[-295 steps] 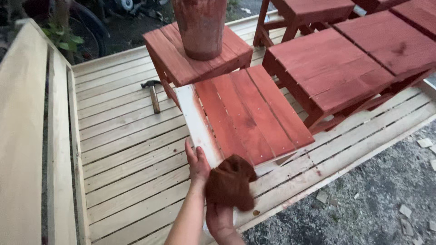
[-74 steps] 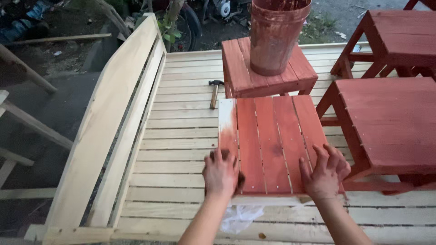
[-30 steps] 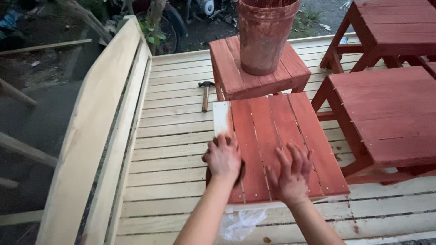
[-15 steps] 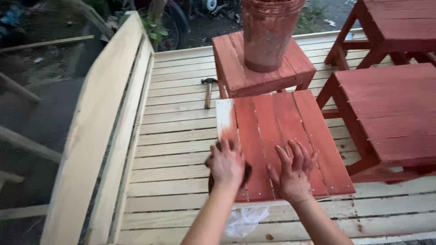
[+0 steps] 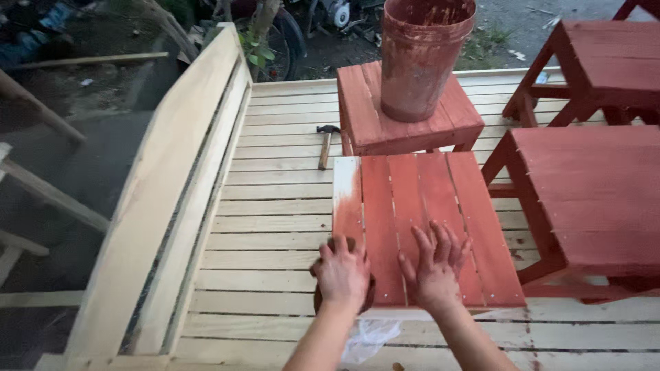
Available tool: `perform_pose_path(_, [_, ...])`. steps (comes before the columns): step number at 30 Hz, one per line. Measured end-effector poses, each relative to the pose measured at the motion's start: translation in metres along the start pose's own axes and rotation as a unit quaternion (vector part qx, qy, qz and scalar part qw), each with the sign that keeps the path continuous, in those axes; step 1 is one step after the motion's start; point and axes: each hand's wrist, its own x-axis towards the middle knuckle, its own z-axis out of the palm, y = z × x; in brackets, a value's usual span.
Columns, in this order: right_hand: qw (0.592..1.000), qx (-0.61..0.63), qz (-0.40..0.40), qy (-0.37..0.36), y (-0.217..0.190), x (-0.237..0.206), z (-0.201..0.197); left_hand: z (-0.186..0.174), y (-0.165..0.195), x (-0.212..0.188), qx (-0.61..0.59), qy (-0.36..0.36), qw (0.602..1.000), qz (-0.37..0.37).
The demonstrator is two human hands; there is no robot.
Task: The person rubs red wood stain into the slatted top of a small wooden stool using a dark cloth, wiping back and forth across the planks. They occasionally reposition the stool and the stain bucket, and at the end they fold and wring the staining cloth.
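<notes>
A broad unpainted slatted wooden platform, with a pale raised backrest running along its left side, fills most of the view from near to far; on it stand several red-stained stools, the largest at the right, another in the far right corner, and a smaller one at far centre carrying a tall stain-smeared bucket. Near centre sits the slatted stool top being worked on, red across most of its boards while the far part of its leftmost slat is bare pale wood. The left hand presses down on a dark brown rag at the near left corner of that top, fingers curled over the cloth and gripping it, the rag mostly hidden beneath the palm. The right hand lies just beside it on the red slats, fingers spread flat and holding nothing. A crumpled clear plastic sheet shows below the near edge between the forearms. A hammer rests on the platform boards just left of the far stool
</notes>
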Motion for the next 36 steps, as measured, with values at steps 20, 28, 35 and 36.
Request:
perform_pose_path(20, [0.961, -0.039, 0.089, -0.26, 0.007, 0.179, 0.08, -0.006, -0.006, 0.161, -0.031, 0.008, 0.998, 0.045])
perform_pose_path(28, [0.903, -0.092, 0.103, -0.407, -0.004, 0.211, 0.078, -0.004, 0.0, 0.241, -0.054, 0.057, 0.996, 0.041])
perform_pose_path(35, [0.899, -0.095, 0.088, -0.419, -0.006, 0.212, 0.072, -0.007, 0.0, 0.25, -0.082, 0.028, 0.996, 0.013])
perform_pose_path(36, [0.899, -0.096, 0.064, -0.422, -0.004, 0.211, 0.073, -0.008, -0.001, 0.236, -0.077, 0.037, 0.996, 0.025])
